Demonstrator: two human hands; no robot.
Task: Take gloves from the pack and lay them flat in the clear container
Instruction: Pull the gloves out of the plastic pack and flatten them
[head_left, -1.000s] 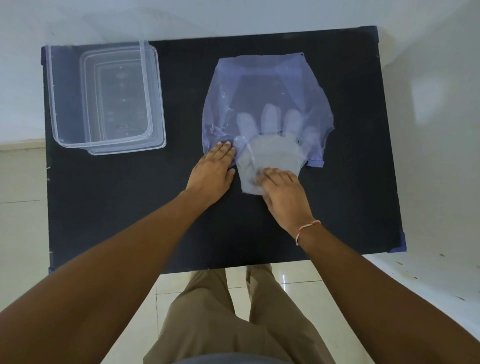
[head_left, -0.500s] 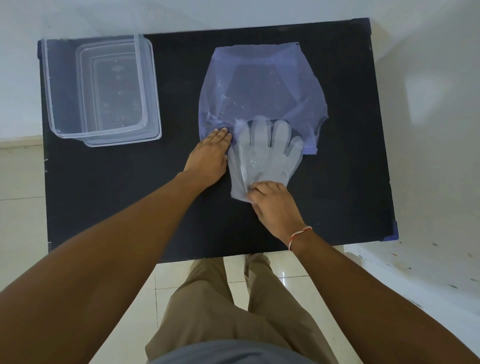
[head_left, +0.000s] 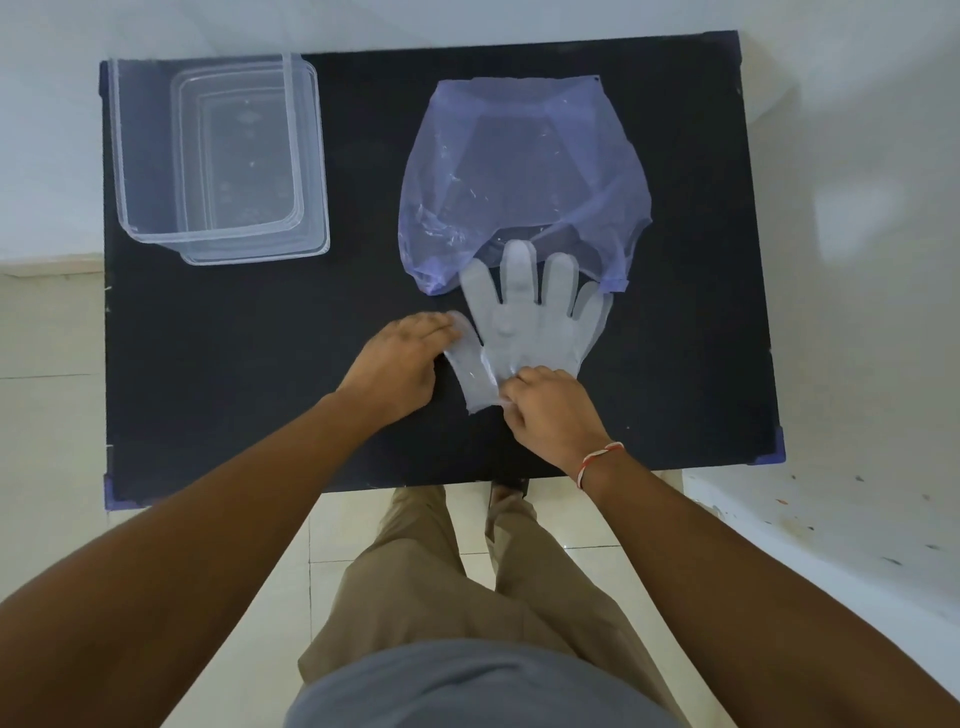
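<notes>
Pinching the glove's (head_left: 530, 322) cuff, the right hand (head_left: 550, 410) grips it; the left hand (head_left: 397, 364) rests flat on its thumb. Fingers point away into the blue pack's (head_left: 519, 171) mouth. Left of the pack, the clear container (head_left: 124, 156) holds nothing.

Glove (head_left: 524, 332): translucent, pale grey, lying flat on the desk (head_left: 249, 364), finger ends pointing away, middle tips tucked under the pack's mouth.
Pack (head_left: 519, 176): bluish see-through bag, crumpled, slack, just beyond the glove.
Clear container (head_left: 208, 156): open, upright, far-left corner, well apart from the pack.
</notes>
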